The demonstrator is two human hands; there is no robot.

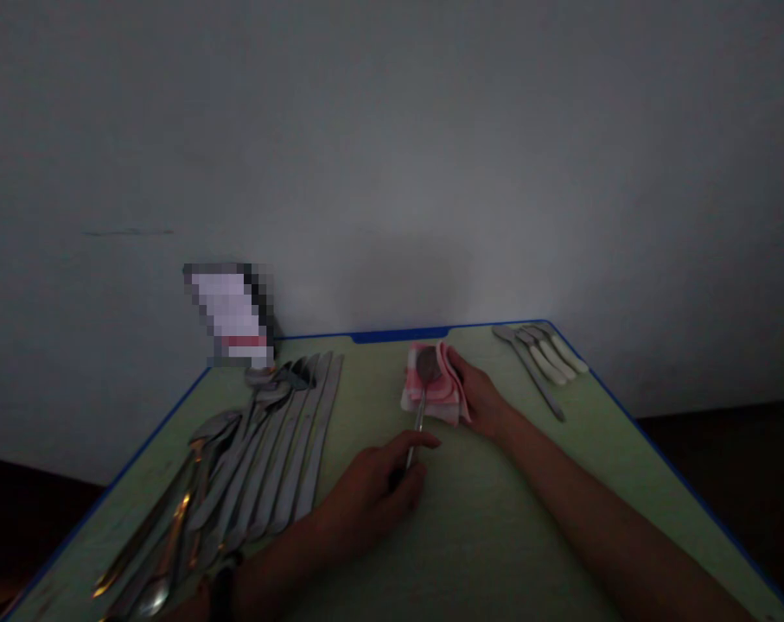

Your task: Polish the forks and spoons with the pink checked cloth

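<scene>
My left hand [382, 484] is closed around the handle of a metal spoon [423, 393], low on the green table [482, 518]. The spoon's bowl rests on a folded pink cloth [440, 393] near the table's far edge. My right hand [479, 397] grips the right side of that cloth, with its fingers wrapped over the fold. Both forearms reach in from the bottom of the view.
A row of several knives and spoons [262, 458] lies spread on the table's left side. A few white-handled utensils [547, 354] lie at the far right corner. A blurred-out object [232, 315] stands at the far left corner against the pale wall. The table has a blue rim.
</scene>
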